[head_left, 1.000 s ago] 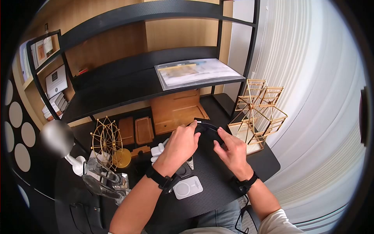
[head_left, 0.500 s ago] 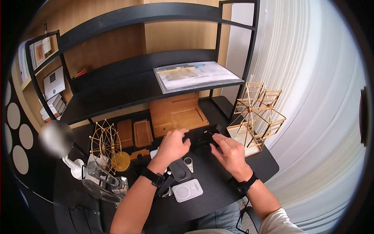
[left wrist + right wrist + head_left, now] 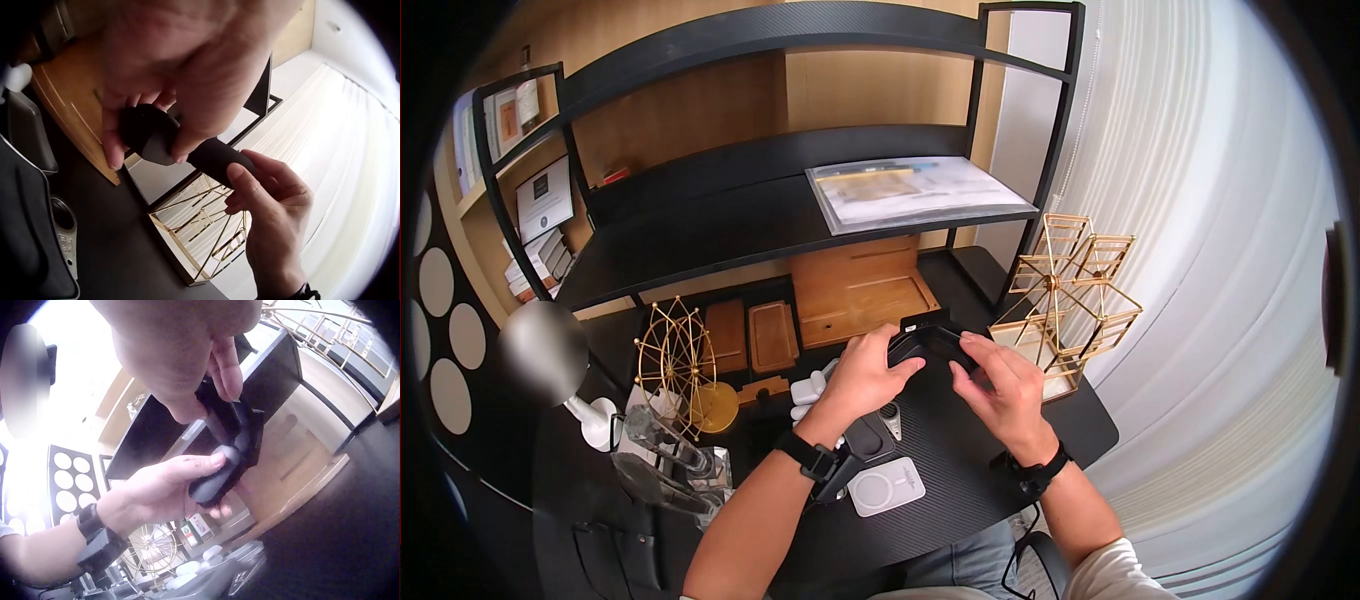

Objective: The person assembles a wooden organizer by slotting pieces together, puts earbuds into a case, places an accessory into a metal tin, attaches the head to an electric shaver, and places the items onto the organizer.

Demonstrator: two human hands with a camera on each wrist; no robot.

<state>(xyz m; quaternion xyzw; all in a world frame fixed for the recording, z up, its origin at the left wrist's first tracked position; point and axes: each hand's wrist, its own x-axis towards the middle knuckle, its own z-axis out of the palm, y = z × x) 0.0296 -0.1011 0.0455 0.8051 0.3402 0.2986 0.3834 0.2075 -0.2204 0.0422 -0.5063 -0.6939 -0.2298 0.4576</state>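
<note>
A black curved object (image 3: 940, 341) is held between both hands above the desk; what it is cannot be told. The left hand (image 3: 867, 374) grips its left part, with the thumb (image 3: 181, 150) pressed on a smooth end and the fingers behind. On the other part the right hand (image 3: 1003, 392) pinches with thumb and fingers, as the left wrist view also shows. In the right wrist view the black object (image 3: 228, 444) looks folded or bent, the left thumb lying across it.
On the desk (image 3: 960, 490) lie a white charging pad (image 3: 886, 487), a dark tray and a grey metal piece (image 3: 891, 420). Gold wheel models stand left (image 3: 677, 365) and right (image 3: 1052, 285). Wooden trays (image 3: 772, 336) sit behind, under a black shelf (image 3: 700, 240).
The left hand, apart from the black object half a second ago, has moved right and grips it again. The object's small white label has come into clearer view.
</note>
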